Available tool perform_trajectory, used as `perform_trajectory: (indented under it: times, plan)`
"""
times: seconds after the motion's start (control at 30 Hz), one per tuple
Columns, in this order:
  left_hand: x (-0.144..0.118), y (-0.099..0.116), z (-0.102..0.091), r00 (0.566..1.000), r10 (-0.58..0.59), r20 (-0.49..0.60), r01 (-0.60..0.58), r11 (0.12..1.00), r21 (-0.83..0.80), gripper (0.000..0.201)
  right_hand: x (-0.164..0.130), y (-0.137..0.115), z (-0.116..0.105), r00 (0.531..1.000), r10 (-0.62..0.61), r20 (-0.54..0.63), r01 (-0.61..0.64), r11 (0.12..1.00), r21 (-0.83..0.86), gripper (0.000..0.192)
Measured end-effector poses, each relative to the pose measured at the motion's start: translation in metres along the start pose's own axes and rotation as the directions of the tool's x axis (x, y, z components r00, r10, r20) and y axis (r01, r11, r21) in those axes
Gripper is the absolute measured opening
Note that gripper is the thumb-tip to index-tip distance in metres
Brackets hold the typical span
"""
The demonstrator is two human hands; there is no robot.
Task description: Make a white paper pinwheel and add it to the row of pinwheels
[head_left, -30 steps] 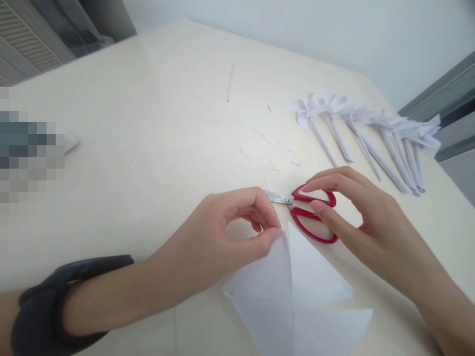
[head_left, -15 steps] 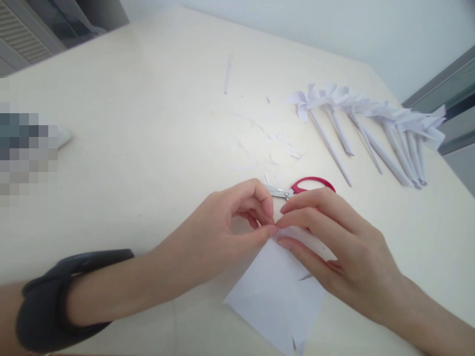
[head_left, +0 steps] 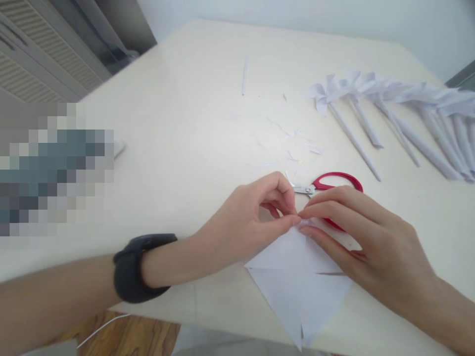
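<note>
A square sheet of white paper (head_left: 297, 287) lies cornerwise under my hands, with slits running inward from its corners. My left hand (head_left: 260, 210), a black band (head_left: 137, 267) on its wrist, pinches the far corner between thumb and fingertips. From the right, my right hand (head_left: 371, 242) meets it there, thumb and fingers closed about the same corner. Just beyond the fingertips lie red-handled scissors (head_left: 337, 174), partly covered by my right hand. Their blades point left, the tips hidden behind my left hand.
Several paper pinwheels (head_left: 356, 133) on rolled paper sticks lie in a row at the right. Thin paper scraps (head_left: 311, 146) are scattered past the scissors. Farther back rests a thin paper roll (head_left: 244, 76). A blurred-out object (head_left: 63, 168) is at the left. Wooden floor (head_left: 137, 336) shows below the table edge.
The view has shifted, so the hands and table items appear farther right and more floor shows. The sheet has turned slightly, its slits more visible. Both hands stay at its far corner.
</note>
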State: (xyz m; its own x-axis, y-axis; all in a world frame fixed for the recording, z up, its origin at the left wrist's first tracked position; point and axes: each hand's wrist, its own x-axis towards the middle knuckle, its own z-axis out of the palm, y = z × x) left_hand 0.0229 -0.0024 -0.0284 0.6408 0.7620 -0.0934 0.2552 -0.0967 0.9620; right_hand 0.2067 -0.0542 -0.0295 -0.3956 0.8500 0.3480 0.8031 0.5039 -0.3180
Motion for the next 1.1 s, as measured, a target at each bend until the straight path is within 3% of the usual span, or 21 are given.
perform_trajectory:
  times: [0.23,0.6,0.83,1.0,1.1]
  plan:
    - [0.001,0.000,0.001,0.995,0.093,-0.022,-0.090,0.991,0.099,0.010,-0.006,0.001,0.003,1.000,0.030,-0.008,-0.030,0.998,0.059,0.008]
    - [0.001,0.000,0.001,0.996,0.092,-0.019,-0.089,0.989,0.119,0.009,-0.003,0.004,0.001,0.991,0.122,0.048,-0.128,0.980,0.149,0.008]
    - [0.001,0.001,-0.001,0.994,0.109,-0.011,-0.106,0.983,0.147,0.009,-0.003,0.006,0.001,0.992,0.108,0.070,-0.119,0.975,0.185,0.012]
    - [0.002,0.003,-0.003,0.988,0.153,-0.012,-0.144,0.952,0.271,0.008,-0.003,0.005,0.000,0.993,0.117,0.027,-0.120,0.970,0.211,0.009]
    - [0.006,0.005,-0.011,0.981,0.182,-0.070,-0.140,0.907,0.398,0.012,-0.001,0.007,0.000,0.992,0.124,0.001,-0.121,0.966,0.228,0.006]
